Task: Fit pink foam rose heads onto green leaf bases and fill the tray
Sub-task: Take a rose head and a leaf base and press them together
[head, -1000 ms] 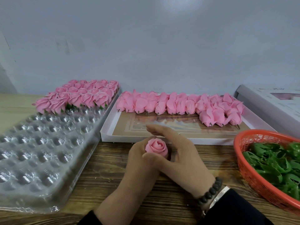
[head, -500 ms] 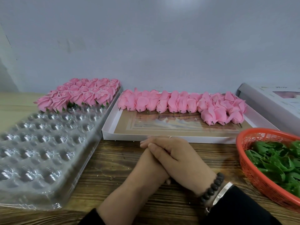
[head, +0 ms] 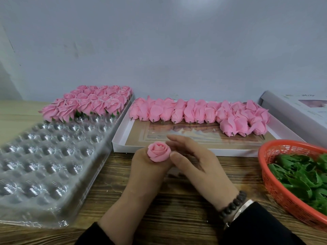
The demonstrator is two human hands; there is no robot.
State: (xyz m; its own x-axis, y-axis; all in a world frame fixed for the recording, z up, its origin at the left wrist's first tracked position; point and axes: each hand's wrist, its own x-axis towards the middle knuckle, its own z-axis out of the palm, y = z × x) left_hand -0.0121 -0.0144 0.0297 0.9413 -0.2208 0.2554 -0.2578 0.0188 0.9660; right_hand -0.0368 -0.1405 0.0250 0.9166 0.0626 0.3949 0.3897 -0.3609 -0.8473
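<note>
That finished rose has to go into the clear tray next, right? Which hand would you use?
Probably the left. The left hand already grips the rose, and the clear tray lies on its side. The right hand is open, nearer the basket of leaf bases.

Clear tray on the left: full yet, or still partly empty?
Partly empty. Finished roses fill only the far rows of the clear tray; the nearer cups show bare plastic. The left hand holds another rose.

rose head: (head: 159,151) pink foam bud, upright in my left hand (head: 148,167), frame centre
tray: (head: 53,167) clear, left; finished roses (head: 88,103) fill its far rows
leaf bases: (head: 304,175) green, lower right
</note>
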